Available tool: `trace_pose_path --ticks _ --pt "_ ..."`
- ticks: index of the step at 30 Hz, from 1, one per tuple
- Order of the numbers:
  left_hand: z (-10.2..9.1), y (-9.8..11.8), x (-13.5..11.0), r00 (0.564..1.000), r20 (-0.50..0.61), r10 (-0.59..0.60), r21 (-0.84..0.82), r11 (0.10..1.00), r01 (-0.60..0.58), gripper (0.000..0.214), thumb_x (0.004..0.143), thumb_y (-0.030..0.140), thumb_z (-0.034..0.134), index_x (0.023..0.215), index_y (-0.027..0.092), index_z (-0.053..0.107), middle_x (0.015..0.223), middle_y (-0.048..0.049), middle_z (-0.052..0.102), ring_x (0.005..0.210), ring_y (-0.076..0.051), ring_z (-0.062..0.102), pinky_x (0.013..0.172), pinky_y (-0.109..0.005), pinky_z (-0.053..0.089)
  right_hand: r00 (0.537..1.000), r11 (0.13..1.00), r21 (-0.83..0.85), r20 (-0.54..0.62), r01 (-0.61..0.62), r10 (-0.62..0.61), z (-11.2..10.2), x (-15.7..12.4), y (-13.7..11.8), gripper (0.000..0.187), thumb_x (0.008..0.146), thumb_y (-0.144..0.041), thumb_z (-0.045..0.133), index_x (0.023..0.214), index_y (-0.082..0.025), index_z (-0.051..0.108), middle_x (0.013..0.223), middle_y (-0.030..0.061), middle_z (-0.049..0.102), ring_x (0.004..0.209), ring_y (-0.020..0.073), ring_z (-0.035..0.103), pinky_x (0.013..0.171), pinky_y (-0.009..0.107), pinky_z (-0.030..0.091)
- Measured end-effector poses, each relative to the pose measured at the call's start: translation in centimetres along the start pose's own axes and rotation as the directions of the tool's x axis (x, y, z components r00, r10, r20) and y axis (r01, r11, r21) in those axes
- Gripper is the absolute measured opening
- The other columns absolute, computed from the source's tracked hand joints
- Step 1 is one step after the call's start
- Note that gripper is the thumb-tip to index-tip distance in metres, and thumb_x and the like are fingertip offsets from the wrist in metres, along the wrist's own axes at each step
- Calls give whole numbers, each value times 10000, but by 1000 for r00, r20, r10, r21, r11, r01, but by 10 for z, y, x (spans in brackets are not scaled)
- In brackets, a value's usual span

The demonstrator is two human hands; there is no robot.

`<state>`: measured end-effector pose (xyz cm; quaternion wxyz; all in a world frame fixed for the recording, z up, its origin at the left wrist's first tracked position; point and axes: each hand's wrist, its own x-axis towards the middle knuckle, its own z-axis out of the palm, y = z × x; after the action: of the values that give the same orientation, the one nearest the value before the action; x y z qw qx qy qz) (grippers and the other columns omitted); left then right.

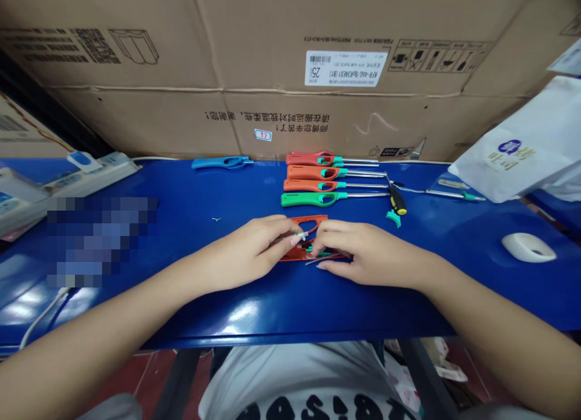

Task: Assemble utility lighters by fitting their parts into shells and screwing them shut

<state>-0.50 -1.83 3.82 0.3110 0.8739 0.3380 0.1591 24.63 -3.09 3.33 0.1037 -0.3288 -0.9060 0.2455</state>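
Observation:
My left hand (254,250) pinches a small clear part with a pale tip (301,235), likely belonging to a gas lighter. Just below and behind it lies an opened orange lighter casing (308,219), with small green and dark parts inside. My right hand (367,250) bends over the casing's right side, fingertips together at the inner parts. What those fingers hold, if anything, is hidden. A thin grey rod (320,260) shows under the right fingers. Both hands cover much of the casing.
Behind the hands lie several assembled lighters, including a green one (308,199), and a blue casing (218,163). A screwdriver (397,201), a teal piece (394,218), a metal tube (447,194), small screws (216,219), and a white mouse-shaped object (529,247) surround them. A cardboard box (254,63) stands behind.

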Motion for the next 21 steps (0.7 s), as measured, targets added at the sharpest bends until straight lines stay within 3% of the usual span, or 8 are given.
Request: trace_pose_path --ticks 4,8,10,12,15,17,21 --pt "2 0 -1 995 49 -91 -97 991 95 250 1026 337 495 1134 203 676 1071 -16 730 958 -169 673 849 -265 490 998 992 -121 53 -18 24 11 3 -2 95 968 -220 581 1046 -205 635 1097 44 625 861 165 621 711 288 439" --pt "4 -2 1 981 51 -185 -182 965 191 227 972 344 571 1093 188 684 958 -11 751 845 -162 692 770 -258 509 999 999 44 -22 -28 29 13 6 -1 39 940 -181 609 952 -192 644 1005 31 635 848 141 602 723 265 448" --pt "5 -4 2 976 49 -214 -198 955 220 218 947 341 598 1057 178 693 937 -18 755 829 -167 697 752 -263 513 991 982 163 -75 -99 112 12 6 0 19 916 -192 635 903 -187 647 860 8 629 741 119 581 676 250 451" --pt "6 -6 2 974 45 -222 -213 950 227 219 933 348 610 1026 171 701 942 -29 758 843 -176 703 755 -271 519 963 914 328 -40 -238 266 11 5 1 63 927 -254 625 913 -192 629 683 -31 590 581 101 544 572 234 447" --pt "8 -8 3 977 36 -212 -242 946 215 225 916 354 627 1009 166 708 955 -42 759 871 -186 705 779 -283 530 910 716 580 118 -389 398 12 7 1 113 945 -305 595 960 -196 574 560 -60 584 465 105 564 479 221 481" --pt "10 -9 4 977 32 -211 -276 938 212 229 906 351 639 1010 159 707 953 -49 757 878 -189 706 793 -290 539 903 639 660 151 -395 402 13 9 1 101 936 -278 605 951 -186 565 564 -47 620 471 109 605 484 217 517" --pt "13 -11 5 973 13 -230 -359 907 219 239 896 356 655 1005 148 699 928 -55 748 848 -182 700 785 -298 550 903 607 696 146 -384 403 14 14 1 82 922 -240 630 921 -160 612 551 -45 616 451 81 593 464 179 513"
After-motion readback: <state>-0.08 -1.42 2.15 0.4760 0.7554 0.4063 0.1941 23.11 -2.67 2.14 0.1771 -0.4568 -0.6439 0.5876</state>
